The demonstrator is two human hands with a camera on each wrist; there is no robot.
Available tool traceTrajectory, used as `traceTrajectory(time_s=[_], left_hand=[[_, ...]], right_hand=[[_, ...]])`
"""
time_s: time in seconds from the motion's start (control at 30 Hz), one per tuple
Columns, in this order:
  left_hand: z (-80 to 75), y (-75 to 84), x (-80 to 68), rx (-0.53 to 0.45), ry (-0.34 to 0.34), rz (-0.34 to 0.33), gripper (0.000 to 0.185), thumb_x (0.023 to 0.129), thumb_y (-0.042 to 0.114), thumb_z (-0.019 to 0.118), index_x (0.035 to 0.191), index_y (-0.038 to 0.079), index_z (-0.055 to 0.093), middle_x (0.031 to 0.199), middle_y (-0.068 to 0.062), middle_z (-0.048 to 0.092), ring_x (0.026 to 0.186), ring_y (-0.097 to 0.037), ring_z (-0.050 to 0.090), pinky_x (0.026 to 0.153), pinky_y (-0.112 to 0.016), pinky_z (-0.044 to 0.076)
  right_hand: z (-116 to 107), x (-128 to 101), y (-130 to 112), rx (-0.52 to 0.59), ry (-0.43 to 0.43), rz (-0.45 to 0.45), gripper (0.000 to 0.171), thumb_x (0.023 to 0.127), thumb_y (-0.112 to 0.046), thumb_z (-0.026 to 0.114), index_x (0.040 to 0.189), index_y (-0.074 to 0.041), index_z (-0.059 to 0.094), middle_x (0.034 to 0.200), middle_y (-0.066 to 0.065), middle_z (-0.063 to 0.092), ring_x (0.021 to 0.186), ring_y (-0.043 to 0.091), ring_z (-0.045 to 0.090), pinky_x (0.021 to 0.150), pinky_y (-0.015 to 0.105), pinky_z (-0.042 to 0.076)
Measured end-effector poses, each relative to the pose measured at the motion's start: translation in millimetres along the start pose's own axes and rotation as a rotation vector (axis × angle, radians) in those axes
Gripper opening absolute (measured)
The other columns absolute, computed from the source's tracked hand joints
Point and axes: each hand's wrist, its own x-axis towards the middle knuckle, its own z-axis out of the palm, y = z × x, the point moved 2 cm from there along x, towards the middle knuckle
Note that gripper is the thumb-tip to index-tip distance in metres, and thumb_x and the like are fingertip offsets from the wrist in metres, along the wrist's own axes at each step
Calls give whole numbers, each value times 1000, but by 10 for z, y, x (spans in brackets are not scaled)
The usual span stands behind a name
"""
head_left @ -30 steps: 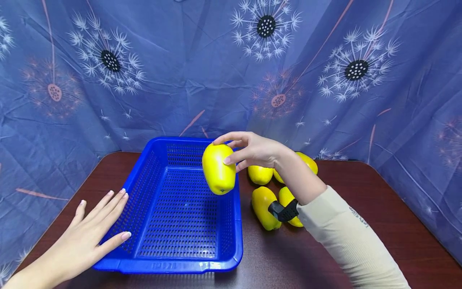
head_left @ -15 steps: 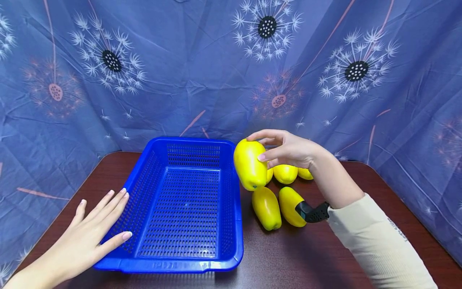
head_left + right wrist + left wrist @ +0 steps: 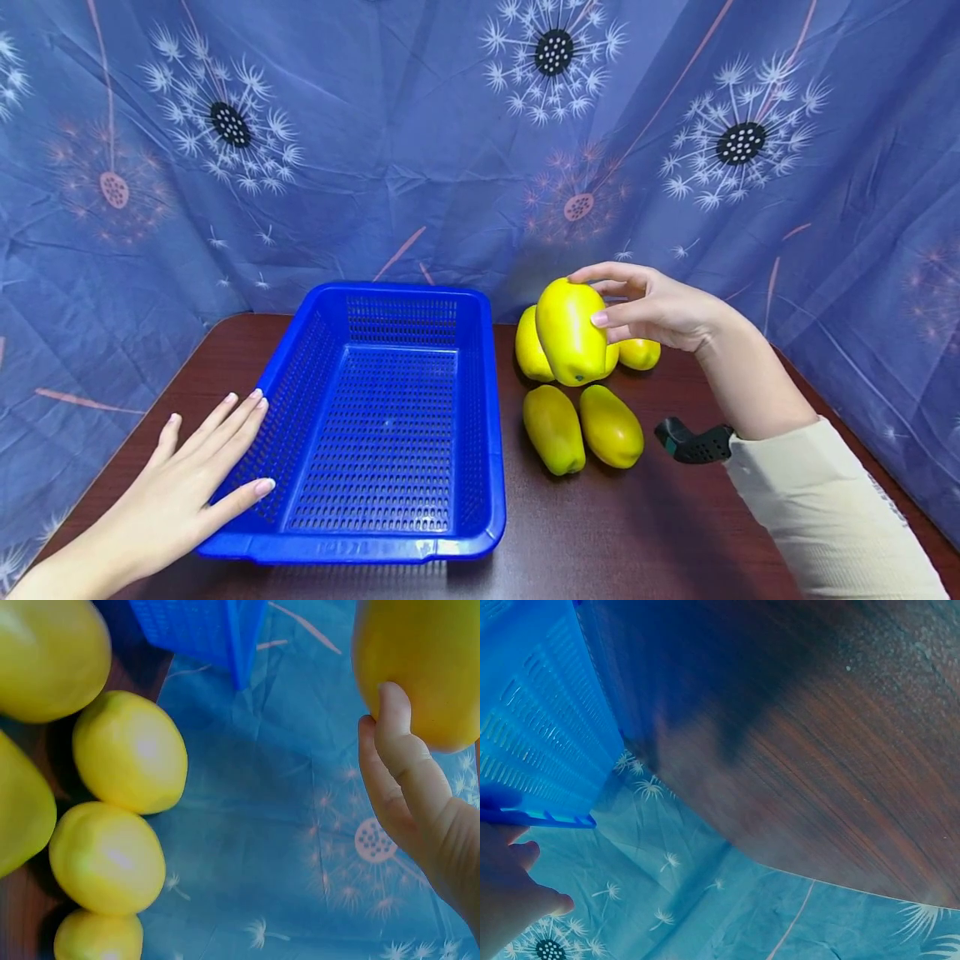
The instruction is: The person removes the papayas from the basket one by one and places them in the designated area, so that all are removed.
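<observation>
My right hand (image 3: 660,308) holds a yellow mango (image 3: 566,333) up by its top and side, between fingertips and thumb. In the right wrist view the held mango (image 3: 424,667) fills the upper right corner. Several more mangoes lie on the table beneath it; a green-yellow mango (image 3: 553,429) and its neighbour (image 3: 611,425) are in front. The held mango partly covers the back ones. My left hand (image 3: 187,483) rests with spread, straight fingers on the left rim of a blue perforated basket (image 3: 405,433). The left wrist view shows fingers at the basket's outer wall (image 3: 547,712).
A dark brown wooden table (image 3: 712,517) carries everything. Blue cloth (image 3: 375,167) with dandelion prints hangs behind it and at both sides. A black wrist mount (image 3: 693,442) sticks out from the right sleeve. The basket stands just left of the mangoes.
The right hand has carried the mango to the right, from above the basket's right side to above the back mangoes. The left hand and the basket stay in place.
</observation>
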Motion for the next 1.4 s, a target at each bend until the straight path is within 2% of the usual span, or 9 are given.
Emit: traceTrajectory(time_s=[0.33, 0.6, 0.83, 1.4], left_hand=[[-4, 5, 15, 3, 0, 0, 79, 87, 41, 61, 149, 11, 23, 154, -5, 19, 141, -10, -5, 105, -56, -14], [5, 0, 4, 1, 7, 3, 78, 86, 41, 62, 148, 10, 24, 154, -6, 20, 141, -10, -5, 105, -57, -14], [-7, 9, -1, -5, 4, -1, 78, 87, 40, 62, 149, 10, 24, 154, -6, 20, 141, -11, -5, 105, -56, -15], [-18, 22, 7, -7, -13, -3, 79, 88, 39, 61, 149, 11, 21, 155, -5, 17, 141, -10, -7, 104, -56, -16]], right_hand=[[-178, -203, 144, -6, 32, -2, 41, 89, 1, 55, 123, -20, 58, 125, 17, 42, 98, 28, 62, 79, 41, 52], [-372, -403, 220, 76, 8, -109, 45, 89, 10, 49, 126, -15, 57, 122, 12, 49, 101, 26, 61, 80, 42, 52], [-515, -550, 301, 54, 1, -119, 45, 91, 9, 47, 128, -15, 54, 122, 8, 51, 101, 24, 61, 81, 41, 51], [-858, -929, 611, 94, -152, -237, 55, 90, 19, 36, 136, -9, 45, 128, 6, 53, 107, 23, 59, 84, 40, 50]])
